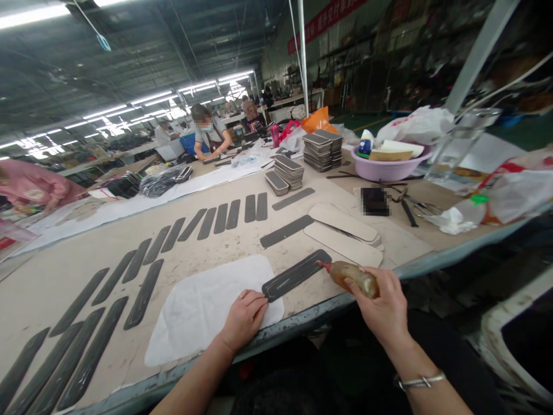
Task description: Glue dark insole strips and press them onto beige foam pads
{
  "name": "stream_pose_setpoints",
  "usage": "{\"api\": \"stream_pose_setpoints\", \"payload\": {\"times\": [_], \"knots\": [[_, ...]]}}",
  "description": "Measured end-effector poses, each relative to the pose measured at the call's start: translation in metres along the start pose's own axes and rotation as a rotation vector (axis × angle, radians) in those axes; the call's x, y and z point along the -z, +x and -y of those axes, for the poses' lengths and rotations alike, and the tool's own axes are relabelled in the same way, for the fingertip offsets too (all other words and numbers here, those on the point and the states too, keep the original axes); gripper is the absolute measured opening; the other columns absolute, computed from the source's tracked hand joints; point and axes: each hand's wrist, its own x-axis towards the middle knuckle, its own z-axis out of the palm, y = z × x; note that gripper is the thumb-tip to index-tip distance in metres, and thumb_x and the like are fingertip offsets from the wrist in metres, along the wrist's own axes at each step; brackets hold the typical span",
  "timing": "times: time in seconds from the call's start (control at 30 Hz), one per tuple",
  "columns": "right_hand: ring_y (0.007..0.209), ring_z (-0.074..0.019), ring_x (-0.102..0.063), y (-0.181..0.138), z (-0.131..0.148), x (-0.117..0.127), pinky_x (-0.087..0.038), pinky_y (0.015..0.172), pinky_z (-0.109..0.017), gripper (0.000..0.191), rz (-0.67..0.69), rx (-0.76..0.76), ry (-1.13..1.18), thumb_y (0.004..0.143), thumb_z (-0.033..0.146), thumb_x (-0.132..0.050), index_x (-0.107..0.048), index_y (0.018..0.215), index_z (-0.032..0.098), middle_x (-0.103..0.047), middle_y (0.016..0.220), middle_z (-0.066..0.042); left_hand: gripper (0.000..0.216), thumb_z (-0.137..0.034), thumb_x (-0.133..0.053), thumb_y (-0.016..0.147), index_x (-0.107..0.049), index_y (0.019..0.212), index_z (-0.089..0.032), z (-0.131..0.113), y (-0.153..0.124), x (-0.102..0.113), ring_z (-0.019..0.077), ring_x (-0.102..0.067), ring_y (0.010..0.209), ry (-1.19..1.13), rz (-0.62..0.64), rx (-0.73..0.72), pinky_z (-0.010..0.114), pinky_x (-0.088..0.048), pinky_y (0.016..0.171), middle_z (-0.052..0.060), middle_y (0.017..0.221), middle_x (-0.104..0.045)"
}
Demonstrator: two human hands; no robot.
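My right hand [384, 297] is wrapped round a glue bottle [349, 276] of cloudy amber plastic. Its red nozzle points left, at the right end of a dark grey oblong strip [298, 274]. Wet, glossy lines run along that strip's face. At the strip's near left end, the fingers of my left hand [245, 314] pinch its edge. Under that end lies a white sheet [207, 305]. Just beyond is another grey strip [286, 230], its end touching a fanned pile of cream oblong pieces [341, 230].
Several glossy grey strips [142, 294] lie in rows across the left of the table. Stacked strips [287, 173] stand toward the back. A purple basin [391, 164] of supplies, scissors [425, 207] and plastic bags are at right. Across the table a co-worker [211, 135] bends over pieces.
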Motion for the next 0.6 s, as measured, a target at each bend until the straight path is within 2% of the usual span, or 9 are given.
{"api": "stream_pose_setpoints", "payload": {"times": [0.17,0.27,0.43,0.6], "knots": [[0.086,-0.0221,-0.053,0.012,-0.01,0.005,-0.045,0.077,-0.036,0.034,-0.121,-0.074,-0.081,0.077,0.043,-0.066,-0.058,0.097,0.018,-0.058,0.089,-0.006,0.015,-0.018,-0.052,0.087,-0.066,0.092,-0.018,0.0,0.003,0.0,0.017,-0.057,0.084,-0.012,-0.004,0.012,0.035,-0.05,0.08,0.007,0.091,-0.064],[0.086,-0.0217,-0.053,0.016,-0.013,-0.002,-0.045,0.078,-0.036,0.033,-0.11,-0.096,-0.08,0.077,0.043,-0.066,-0.058,0.097,0.018,-0.058,0.09,-0.006,0.014,-0.018,-0.052,0.087,-0.066,0.087,-0.018,-0.002,0.009,0.002,0.0165,-0.056,0.081,0.007,0.025,0.034,0.034,-0.05,0.078,0.007,0.086,-0.063],[0.087,-0.0222,-0.052,0.018,-0.014,-0.017,-0.045,0.077,-0.036,0.032,-0.086,-0.121,-0.062,0.077,0.044,-0.063,-0.057,0.095,0.018,-0.058,0.089,-0.006,0.016,-0.018,-0.051,0.087,-0.067,0.084,-0.018,-0.004,0.02,0.007,0.0164,-0.056,0.079,0.064,0.164,0.062,0.032,-0.049,0.075,0.006,0.083,-0.061],[0.088,-0.023,-0.052,0.015,-0.018,-0.023,-0.045,0.079,-0.038,0.034,-0.08,-0.167,-0.079,0.077,0.045,-0.063,-0.057,0.097,0.019,-0.057,0.091,-0.007,0.017,-0.015,-0.05,0.084,-0.066,0.079,-0.017,-0.008,0.024,0.007,0.0166,-0.056,0.076,0.112,0.194,0.07,0.032,-0.05,0.073,0.006,0.08,-0.06]]}}
